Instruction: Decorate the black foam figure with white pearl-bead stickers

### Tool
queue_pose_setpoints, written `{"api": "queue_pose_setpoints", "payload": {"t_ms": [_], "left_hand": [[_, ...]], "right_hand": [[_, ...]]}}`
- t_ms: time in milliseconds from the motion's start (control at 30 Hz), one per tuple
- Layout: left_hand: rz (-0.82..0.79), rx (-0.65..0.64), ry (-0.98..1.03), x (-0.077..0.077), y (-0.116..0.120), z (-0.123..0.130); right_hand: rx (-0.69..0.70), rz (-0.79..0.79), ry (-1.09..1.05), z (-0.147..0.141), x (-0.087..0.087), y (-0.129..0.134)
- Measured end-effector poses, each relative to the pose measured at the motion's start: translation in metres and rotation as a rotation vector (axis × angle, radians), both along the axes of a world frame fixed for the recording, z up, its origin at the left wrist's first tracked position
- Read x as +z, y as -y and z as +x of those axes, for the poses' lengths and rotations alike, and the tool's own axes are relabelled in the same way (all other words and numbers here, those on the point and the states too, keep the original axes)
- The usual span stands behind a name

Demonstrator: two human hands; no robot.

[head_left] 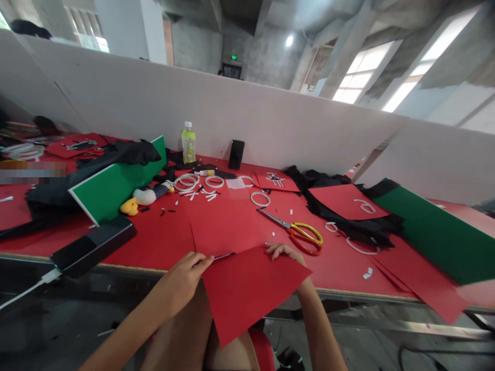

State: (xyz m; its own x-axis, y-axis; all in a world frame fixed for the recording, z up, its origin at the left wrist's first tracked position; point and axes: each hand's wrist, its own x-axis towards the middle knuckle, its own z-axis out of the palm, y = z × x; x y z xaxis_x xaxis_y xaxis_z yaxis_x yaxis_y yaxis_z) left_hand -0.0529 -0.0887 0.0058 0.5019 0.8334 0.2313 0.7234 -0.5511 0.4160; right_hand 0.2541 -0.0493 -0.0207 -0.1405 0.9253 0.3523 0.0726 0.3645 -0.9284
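My left hand [184, 278] is closed on a thin, dark pointed tool [224, 255], whose tip lies at the upper edge of a red sheet of paper [253, 291]. My right hand [284, 251] grips that sheet at its upper right, fingers on top and the rest of the hand beneath. The sheet hangs tilted over the table's front edge, above my lap. Behind it a second red sheet [224, 226] lies flat on the red table. Scissors [297, 232] with yellow and orange handles rest just beyond my right hand, their blades pointing away to the left.
White rings [260, 199] and black and white scraps lie across the table [162, 247]. A bottle [188, 142] and a phone [236, 154] stand by the partition. Green boards [116, 185] flank both sides. A black power bank [95, 245] with a cable sits front left.
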Motion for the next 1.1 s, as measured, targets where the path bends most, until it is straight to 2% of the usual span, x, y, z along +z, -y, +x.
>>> {"api": "queue_pose_setpoints", "payload": {"t_ms": [267,367,500,667,833,1000,1100], "left_hand": [[0.063,-0.004,0.073,-0.011,-0.011,-0.011],[0.082,-0.022,0.025,-0.012,-0.017,-0.02],[0.164,-0.059,-0.038,-0.012,-0.025,-0.027],[0.195,-0.131,-0.046,-0.017,-0.028,-0.03],[0.142,-0.133,-0.141,-0.019,-0.028,-0.04],[0.215,-0.249,-0.209,-0.012,-0.031,-0.038],[0.221,-0.176,-0.17,-0.012,-0.024,-0.035]], "right_hand": [[0.084,-0.01,0.179,0.006,0.003,0.0],[0.141,0.003,0.385,0.014,-0.003,-0.002],[0.085,0.012,0.671,0.02,-0.003,-0.002],[0.264,0.139,0.966,0.017,0.012,-0.005],[0.367,0.175,1.041,0.02,0.017,-0.014],[0.416,0.155,1.085,0.025,0.019,-0.019],[0.44,0.145,1.054,0.024,0.018,-0.022]]}}
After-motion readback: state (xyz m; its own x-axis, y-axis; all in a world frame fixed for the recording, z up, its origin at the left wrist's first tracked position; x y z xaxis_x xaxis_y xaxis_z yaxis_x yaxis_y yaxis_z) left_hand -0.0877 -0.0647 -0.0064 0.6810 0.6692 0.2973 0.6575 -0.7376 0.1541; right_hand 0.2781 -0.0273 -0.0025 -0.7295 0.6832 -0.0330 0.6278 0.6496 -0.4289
